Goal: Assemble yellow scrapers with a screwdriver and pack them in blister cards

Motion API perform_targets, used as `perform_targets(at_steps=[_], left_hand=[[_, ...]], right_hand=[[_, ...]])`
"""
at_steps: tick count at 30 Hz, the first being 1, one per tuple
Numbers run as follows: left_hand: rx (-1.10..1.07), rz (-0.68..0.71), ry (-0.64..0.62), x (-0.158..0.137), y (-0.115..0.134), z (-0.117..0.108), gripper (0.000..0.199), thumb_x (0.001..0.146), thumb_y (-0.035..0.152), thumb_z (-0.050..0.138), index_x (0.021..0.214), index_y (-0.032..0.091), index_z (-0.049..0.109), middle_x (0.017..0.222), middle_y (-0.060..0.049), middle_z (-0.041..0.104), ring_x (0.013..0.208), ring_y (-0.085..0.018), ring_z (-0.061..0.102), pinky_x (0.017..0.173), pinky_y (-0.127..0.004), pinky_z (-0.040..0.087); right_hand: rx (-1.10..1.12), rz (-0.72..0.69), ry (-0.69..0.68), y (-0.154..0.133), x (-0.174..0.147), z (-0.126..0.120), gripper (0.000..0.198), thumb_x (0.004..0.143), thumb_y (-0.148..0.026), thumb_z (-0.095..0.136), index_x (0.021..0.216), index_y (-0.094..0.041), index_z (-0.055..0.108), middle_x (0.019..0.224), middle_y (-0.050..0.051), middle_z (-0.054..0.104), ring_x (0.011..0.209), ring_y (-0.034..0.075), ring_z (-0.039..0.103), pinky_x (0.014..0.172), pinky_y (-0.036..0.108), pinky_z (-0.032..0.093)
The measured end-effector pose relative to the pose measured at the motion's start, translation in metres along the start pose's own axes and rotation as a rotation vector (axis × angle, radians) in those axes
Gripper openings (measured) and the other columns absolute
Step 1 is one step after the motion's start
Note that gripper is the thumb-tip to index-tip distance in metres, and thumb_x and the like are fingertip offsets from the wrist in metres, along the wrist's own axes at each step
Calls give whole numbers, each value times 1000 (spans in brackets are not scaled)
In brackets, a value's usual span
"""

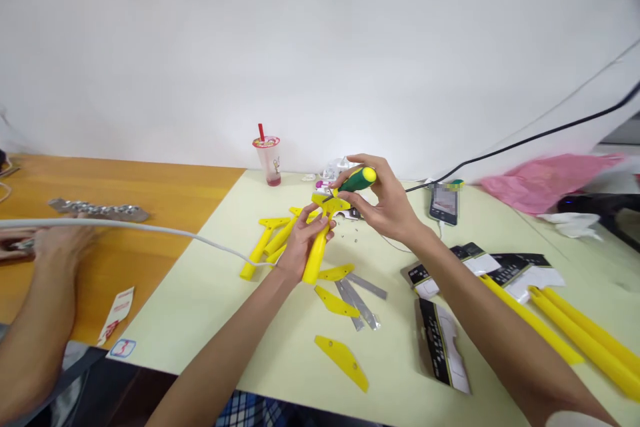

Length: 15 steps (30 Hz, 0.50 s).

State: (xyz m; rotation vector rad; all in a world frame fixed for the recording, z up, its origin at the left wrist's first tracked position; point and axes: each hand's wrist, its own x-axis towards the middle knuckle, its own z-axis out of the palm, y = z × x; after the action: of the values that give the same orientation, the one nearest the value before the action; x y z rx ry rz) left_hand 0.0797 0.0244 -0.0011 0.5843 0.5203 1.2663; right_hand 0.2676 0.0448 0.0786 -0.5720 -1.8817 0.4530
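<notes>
My left hand (304,240) is closed around a yellow plastic scraper (315,257), its handle slanting down toward me and its wide head up. In my right hand (383,203) is a screwdriver (357,179) with a green and yellow handle, its shaft pointing at the scraper's head. Behind my left hand lie several more yellow scrapers (260,250). In front are loose yellow head plates (343,360) with small holes and grey metal blades (359,300). Tiny screws (355,240) are scattered just right of the scraper.
A cup with a red straw (273,163) stands by the wall. On the right are a phone (444,203), black-and-white packages (443,347), long yellow tubes (585,327) and a pink bag (545,180). A white cable (200,235) crosses the left side, near another person's hand (63,243).
</notes>
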Motion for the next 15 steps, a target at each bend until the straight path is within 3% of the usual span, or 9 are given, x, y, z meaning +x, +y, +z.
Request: perform_targets(at_steps=[4,7,12,15], left_hand=[[99,85,-101,8,8,38,59,70,21,99,115,23,60,103,-4,73,87,-16,73,69,-25,50],[162,143,-154,22,9,56,61,67,25,100,113,23,59,109,-6,75,87,-19,75,68,-27,51],[112,140,-134,48,28,63,63,67,25,99,113,23,56,95,-2,73,72,-12,67,65,-24,49],[-11,138,-285,47,55,76,59,70,21,97,117,25,60,102,-3,70,74,-11,65,62,-21,47]], right_hand=[[30,-63,282,-13,-2,-5,38,104,-37,76,135,-31,55,112,4,76,109,25,77,104,49,62],[2,-117,399,-28,0,-14,35,103,-34,77,130,-31,56,108,4,76,107,26,78,105,51,62],[-182,-246,634,-41,-8,-63,32,104,-34,74,126,-31,51,103,2,71,98,24,76,98,48,62],[-516,52,591,-15,-34,-95,26,108,-44,62,125,-29,49,105,3,66,81,21,68,79,40,60]])
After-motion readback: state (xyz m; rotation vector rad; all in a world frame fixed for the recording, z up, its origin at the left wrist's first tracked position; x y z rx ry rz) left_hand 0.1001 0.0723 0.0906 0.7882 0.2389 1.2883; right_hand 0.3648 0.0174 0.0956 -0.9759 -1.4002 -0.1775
